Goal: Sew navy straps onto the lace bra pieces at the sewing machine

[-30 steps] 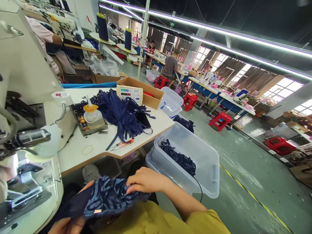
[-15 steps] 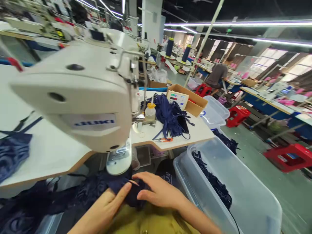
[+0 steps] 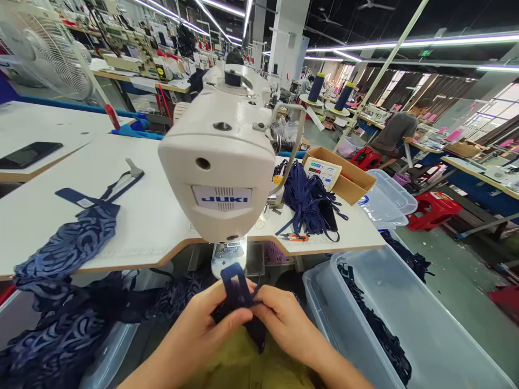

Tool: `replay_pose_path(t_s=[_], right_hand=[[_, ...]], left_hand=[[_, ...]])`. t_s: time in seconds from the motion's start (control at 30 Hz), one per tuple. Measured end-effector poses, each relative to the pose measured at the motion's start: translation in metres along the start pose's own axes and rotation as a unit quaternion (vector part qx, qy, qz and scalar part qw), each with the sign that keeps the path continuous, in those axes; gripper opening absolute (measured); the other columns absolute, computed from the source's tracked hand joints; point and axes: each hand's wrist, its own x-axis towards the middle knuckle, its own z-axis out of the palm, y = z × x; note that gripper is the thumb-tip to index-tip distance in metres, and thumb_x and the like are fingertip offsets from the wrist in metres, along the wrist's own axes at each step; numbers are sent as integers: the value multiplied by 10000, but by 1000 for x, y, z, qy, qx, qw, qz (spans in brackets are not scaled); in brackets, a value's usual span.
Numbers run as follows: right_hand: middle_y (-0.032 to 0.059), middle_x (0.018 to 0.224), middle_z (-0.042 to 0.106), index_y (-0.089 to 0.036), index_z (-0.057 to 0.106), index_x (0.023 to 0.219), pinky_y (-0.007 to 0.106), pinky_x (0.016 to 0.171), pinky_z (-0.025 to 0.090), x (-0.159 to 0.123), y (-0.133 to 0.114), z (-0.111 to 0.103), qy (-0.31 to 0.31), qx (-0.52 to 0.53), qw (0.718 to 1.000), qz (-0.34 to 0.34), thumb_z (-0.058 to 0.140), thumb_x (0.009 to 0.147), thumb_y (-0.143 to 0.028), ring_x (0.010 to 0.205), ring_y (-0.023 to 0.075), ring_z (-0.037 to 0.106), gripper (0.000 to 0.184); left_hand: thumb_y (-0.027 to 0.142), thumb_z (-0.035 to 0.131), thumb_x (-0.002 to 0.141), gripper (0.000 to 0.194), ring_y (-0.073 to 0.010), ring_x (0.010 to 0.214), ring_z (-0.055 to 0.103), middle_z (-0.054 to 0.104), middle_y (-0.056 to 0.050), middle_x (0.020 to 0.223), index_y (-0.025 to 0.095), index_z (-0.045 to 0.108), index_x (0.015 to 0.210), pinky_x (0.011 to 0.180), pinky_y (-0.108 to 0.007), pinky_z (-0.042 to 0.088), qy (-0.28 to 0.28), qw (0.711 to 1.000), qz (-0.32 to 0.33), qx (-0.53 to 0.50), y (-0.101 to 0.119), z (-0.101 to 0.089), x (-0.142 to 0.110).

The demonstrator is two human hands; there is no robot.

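Both hands meet in front of my body, just below the free arm of a white sewing machine (image 3: pixel 219 162). A dark navy fabric piece (image 3: pixel 237 289) with a looped strap at its top is pinched between the thumb and fingers of my left hand (image 3: pixel 214 310). My right hand (image 3: pixel 284 319) is closed on the same piece at its right side, where a thin strap shows at the fingertips. A dark pointed end of fabric hangs below the hands. More navy patterned fabric (image 3: pixel 178 297) stretches off to the left of my left hand.
Navy straps (image 3: pixel 306 194) lie beside orange-handled snips (image 3: pixel 298 237), a control panel (image 3: pixel 323 172) and a cardboard box (image 3: pixel 344 178). A clear plastic bin (image 3: pixel 430 319) holding dark straps stands at right. Patterned fabric (image 3: pixel 73 237) hangs over the left table edge. Farther off, a person (image 3: pixel 395 132) sits.
The view has swung left, so the machine sits farther right. My hands have lifted the fabric piece and drawn together on it; its looped strap now stands up above the left fingers.
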Motion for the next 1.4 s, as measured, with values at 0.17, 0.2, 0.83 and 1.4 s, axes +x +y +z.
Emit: replay_pose_path(t_s=[0.17, 0.2, 0.83, 1.4], right_hand=[[-3, 874, 650, -253, 644, 1063, 244, 730, 454, 9, 6, 2, 49, 75, 995, 37, 606, 868, -389, 797, 152, 593, 240], [-10, 828, 632, -243, 631, 1068, 239, 699, 452, 12, 7, 3, 60, 97, 992, 45, 627, 847, -405, 756, 145, 577, 274], [-31, 757, 551, -208, 508, 1066, 243, 668, 410, 78, 21, -12, 100, 16, 995, -13, 509, 894, -282, 702, 129, 511, 187], [23, 847, 585, -199, 603, 800, 276, 779, 418, 92, 16, -9, 103, -124, 982, -101, 475, 922, -189, 845, 160, 536, 178]], left_hand=[[479, 600, 788, 250, -174, 690, 676, 705, 14, 748, 239, 649, 838, 603, -233, 562, 49, 998, -40, 29, 6, 1, 3], [494, 609, 779, 271, -161, 645, 665, 694, 26, 719, 239, 632, 865, 569, -219, 551, 53, 997, -55, 33, 5, 0, 3], [217, 463, 928, 354, -204, 1199, 559, 594, -109, 1299, 187, 522, 1275, 1084, -384, 303, 159, 784, 314, 511, -42, -15, 10], [204, 492, 912, 372, -254, 1207, 545, 603, -87, 1289, 211, 529, 1283, 1027, -395, 295, 253, 805, 232, 484, -48, 6, 7]])
